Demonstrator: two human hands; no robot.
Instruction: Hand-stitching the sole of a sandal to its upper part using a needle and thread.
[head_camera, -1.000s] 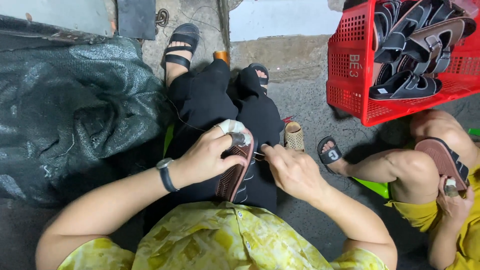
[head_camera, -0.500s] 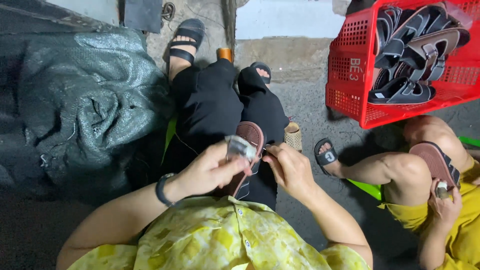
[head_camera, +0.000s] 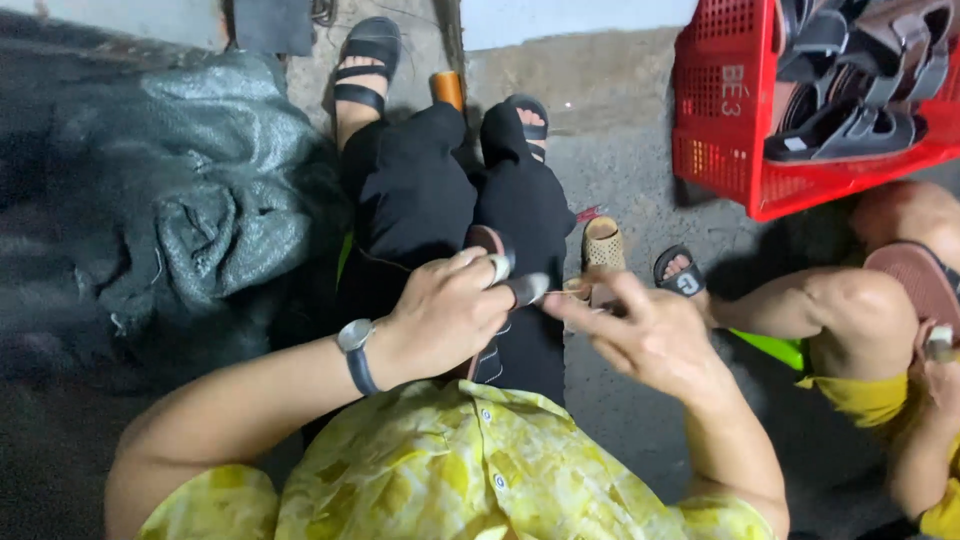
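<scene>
A brown sandal (head_camera: 487, 240) lies on my lap, over black trousers. My left hand (head_camera: 440, 318), a watch on its wrist, grips the sandal from above, and a dark strap end (head_camera: 528, 289) sticks out past its fingers. My right hand (head_camera: 650, 335) is just right of it, thumb and fingers pinched together at the strap's tip. That hand is blurred, and most of the sandal is hidden under my left hand.
A large dark sack (head_camera: 200, 220) fills the left. A red crate (head_camera: 720, 130) of sandals stands at the top right. Another person sits at the right with a brown sandal (head_camera: 905, 285) on their knee. A small beige perforated piece (head_camera: 603, 243) stands on the concrete.
My left hand has closed further over the sandal, covering the pale patch seen earlier. My right hand has pulled away to the right, drawing at the strap end.
</scene>
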